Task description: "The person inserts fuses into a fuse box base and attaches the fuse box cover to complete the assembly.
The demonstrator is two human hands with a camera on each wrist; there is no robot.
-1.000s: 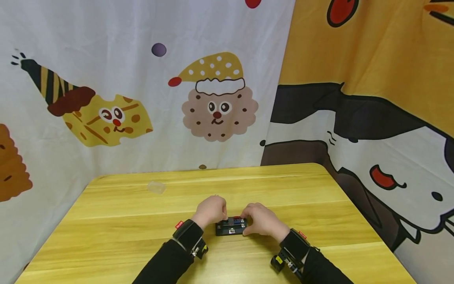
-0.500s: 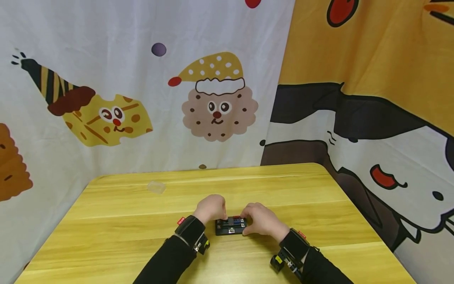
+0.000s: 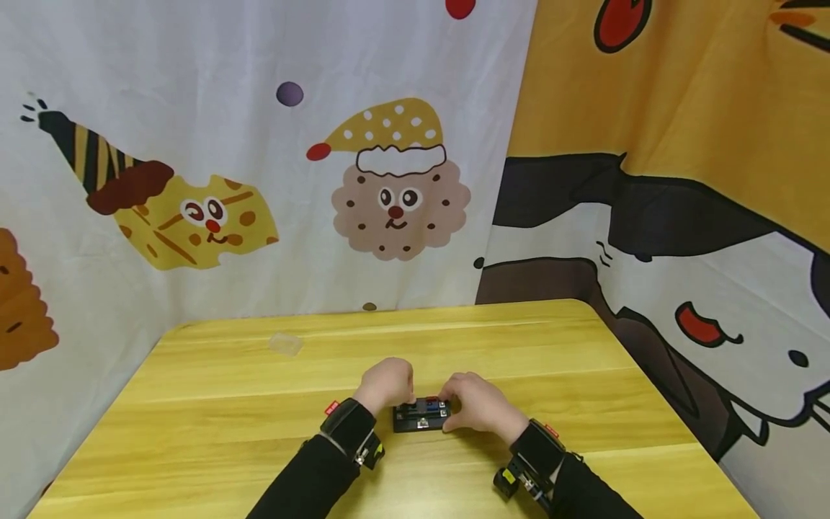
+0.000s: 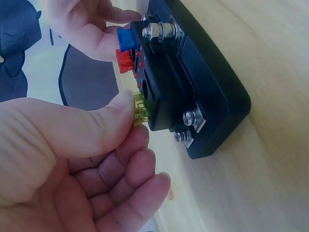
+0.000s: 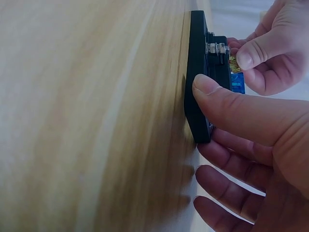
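A black fuse block (image 3: 421, 424) with metal screw terminals lies on the wooden table in front of me. My left hand (image 3: 387, 382) pinches a clear yellow blade fuse (image 4: 139, 108) between thumb and forefinger, right at the block's top face. Beside it, a red blade fuse (image 4: 124, 61) and a blue blade fuse (image 4: 127, 39) sit in the block. My right hand (image 3: 481, 405) grips the block's right end, thumb on the near edge and fingers on the far side. In the right wrist view the block (image 5: 195, 63) rests flat on the table.
A small clear plastic piece (image 3: 286, 343) lies toward the back left of the wooden table (image 3: 194, 404). Behind the table hangs a printed curtain (image 3: 246, 130) with cartoon figures.
The left hand and wrist have shifted very slightly, still at the fuse block. The right hand keeps its grip and the block stays in place.
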